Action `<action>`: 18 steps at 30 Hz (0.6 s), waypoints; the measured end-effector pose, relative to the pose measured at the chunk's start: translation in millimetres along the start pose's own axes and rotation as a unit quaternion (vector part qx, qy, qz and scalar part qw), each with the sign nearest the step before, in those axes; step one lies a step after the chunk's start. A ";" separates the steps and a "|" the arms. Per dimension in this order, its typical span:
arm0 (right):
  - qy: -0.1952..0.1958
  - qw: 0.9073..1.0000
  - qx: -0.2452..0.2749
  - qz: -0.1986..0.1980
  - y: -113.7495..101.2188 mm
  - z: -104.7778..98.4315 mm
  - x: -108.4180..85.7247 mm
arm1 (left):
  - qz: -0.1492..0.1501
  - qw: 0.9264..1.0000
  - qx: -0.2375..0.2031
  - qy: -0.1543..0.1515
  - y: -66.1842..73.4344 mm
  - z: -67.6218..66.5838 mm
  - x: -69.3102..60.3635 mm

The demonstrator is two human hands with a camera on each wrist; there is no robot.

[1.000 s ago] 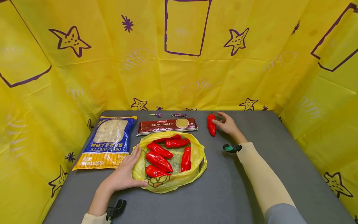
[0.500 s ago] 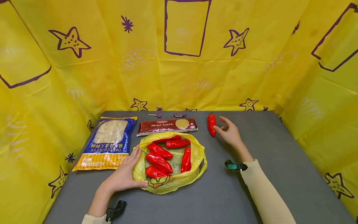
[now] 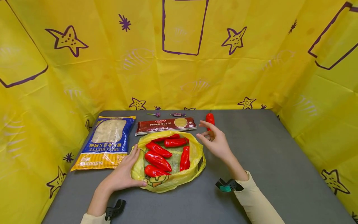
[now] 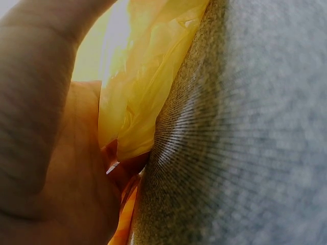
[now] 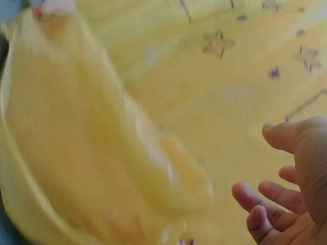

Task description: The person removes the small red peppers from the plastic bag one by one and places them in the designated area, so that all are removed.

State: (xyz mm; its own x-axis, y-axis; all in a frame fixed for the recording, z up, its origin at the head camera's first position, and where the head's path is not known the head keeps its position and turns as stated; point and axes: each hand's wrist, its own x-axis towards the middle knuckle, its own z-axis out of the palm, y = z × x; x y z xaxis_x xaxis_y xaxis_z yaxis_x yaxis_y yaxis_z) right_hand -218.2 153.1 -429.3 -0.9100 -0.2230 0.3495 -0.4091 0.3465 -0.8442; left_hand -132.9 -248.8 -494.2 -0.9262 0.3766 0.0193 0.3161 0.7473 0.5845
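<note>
A yellow plastic bag [image 3: 181, 181] stands with its mouth wide on the grey table, several red peppers [image 3: 158, 160] lying inside. Against its left side rests my left hand [image 3: 121, 174], thumb at the front and straight fingers along the side; the left wrist view shows the palm beside the yellow plastic [image 4: 138, 92]. My right hand [image 3: 216, 143] is in the air just right of the bag, its fingers apart and holding nothing. One more red pepper [image 3: 210, 118] lies on the table behind that hand, its lower end hidden by the fingers.
Behind the bag lies a dark red pasta pack [image 3: 166, 125], with a lollipop [image 3: 155, 114] and a wrapped candy [image 3: 177, 114] beyond it. A blue and yellow orecchiette bag [image 3: 104, 143] is at the left. Yellow patterned cloth [image 3: 179, 81] walls the table.
My right hand has left the loose pepper, which stays on the table, and moved left and nearer to the bag. My left hand keeps its place on the bag.
</note>
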 end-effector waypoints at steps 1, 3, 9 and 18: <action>-0.003 1.000 0.004 -0.008 -5.2 3.1 -1.7 | 0.001 1.000 0.000 0.000 -0.1 0.0 0.2; -0.009 1.000 0.012 -0.025 -14.6 9.2 -5.3 | 0.002 1.000 -0.001 0.001 -0.2 0.2 0.5; -0.038 0.995 0.026 -0.085 -28.1 32.1 -14.8 | 0.002 1.000 -0.007 0.002 -0.2 0.7 -0.2; -0.118 0.989 -0.028 -0.080 -26.9 59.4 -26.2 | 0.006 1.000 -0.003 0.004 -0.4 0.4 -0.2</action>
State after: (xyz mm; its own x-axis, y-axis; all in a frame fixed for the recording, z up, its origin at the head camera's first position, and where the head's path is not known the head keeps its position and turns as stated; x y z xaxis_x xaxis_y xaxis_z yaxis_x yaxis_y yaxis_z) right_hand -179.4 95.5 -440.0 -0.7949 -0.4836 0.3665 -0.5556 0.3373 -0.7600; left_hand -132.8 -249.0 -494.8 -0.9241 0.3807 0.0321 0.3253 0.7401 0.5886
